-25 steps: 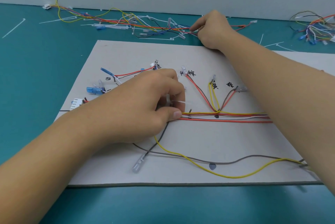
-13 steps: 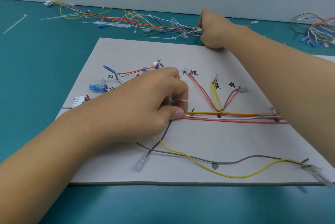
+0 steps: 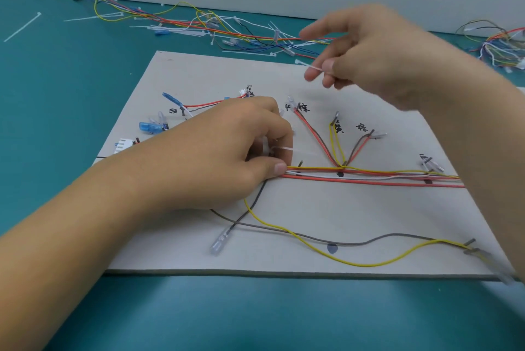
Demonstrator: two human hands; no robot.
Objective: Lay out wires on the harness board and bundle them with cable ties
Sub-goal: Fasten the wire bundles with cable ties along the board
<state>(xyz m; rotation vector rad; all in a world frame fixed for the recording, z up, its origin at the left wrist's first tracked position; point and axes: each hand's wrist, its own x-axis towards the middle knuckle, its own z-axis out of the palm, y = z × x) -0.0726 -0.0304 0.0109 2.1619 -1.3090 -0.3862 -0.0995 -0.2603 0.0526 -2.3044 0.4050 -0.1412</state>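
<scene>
1. Off the left side of the harness board (image 3: 199,72), a stray tie (image 3: 22,26) lay slanted on the teal table.
2. At the board's left edge sat a white connector (image 3: 123,144) and a blue terminal (image 3: 149,126).
3. The left hand (image 3: 227,151) rested on the board's middle, thumb and curled fingers pinching the left end of the wire bundle (image 3: 369,178), where a looped tie (image 3: 281,149) showed.
4. The bundle's long axis ran left to right, parallel to the board's near edge, and passed under the right forearm.
5. Nearer the board's front edge, a yellow wire (image 3: 355,264) and a grey wire (image 3: 355,243) sagged in loose curves.
6. Handwritten black characters marked the branch ends on the board. Two read 棕 (image 3: 304,107); the others were unclear.
7. The right hand (image 3: 369,58), blurred, hung above the board's far edge, well apart from the left. It pinched a white cable tie (image 3: 314,67) whose free end pointed left.
8. Behind the board lay loose wires (image 3: 213,26).
</scene>
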